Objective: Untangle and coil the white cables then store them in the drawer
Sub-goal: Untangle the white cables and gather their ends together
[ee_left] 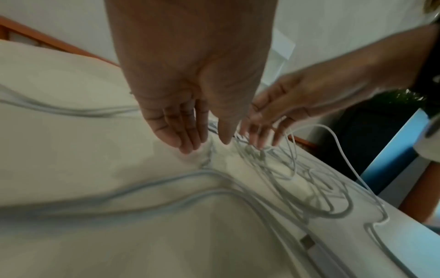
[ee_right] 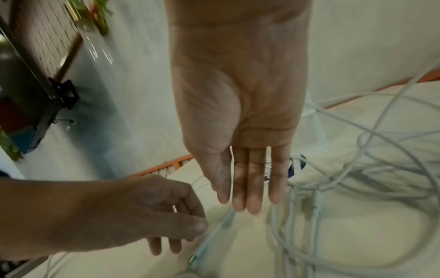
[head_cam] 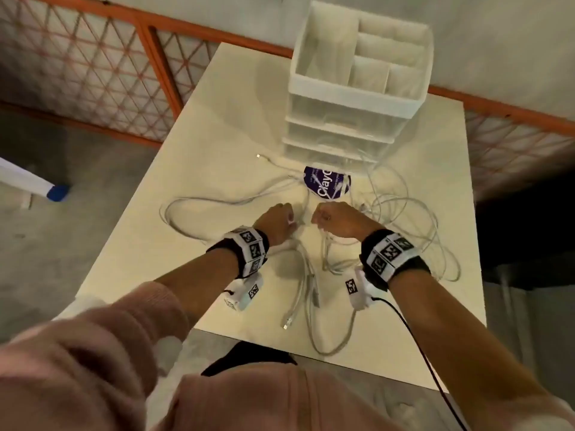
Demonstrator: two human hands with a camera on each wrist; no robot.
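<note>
A tangle of white cables spreads over the cream table, thickest at the right, with a wide loop at the left and strands running toward the near edge. My left hand and right hand hover close together over the middle of the tangle. In the left wrist view the left hand points straight fingers down at the cables. The right hand also has straight fingers, their tips among the strands. A clear drawer unit stands at the back, drawers closed.
A purple round label lies under cables in front of the drawer unit. One cable loop reaches the table's near edge; a plug lies close by. An orange mesh fence runs behind the table.
</note>
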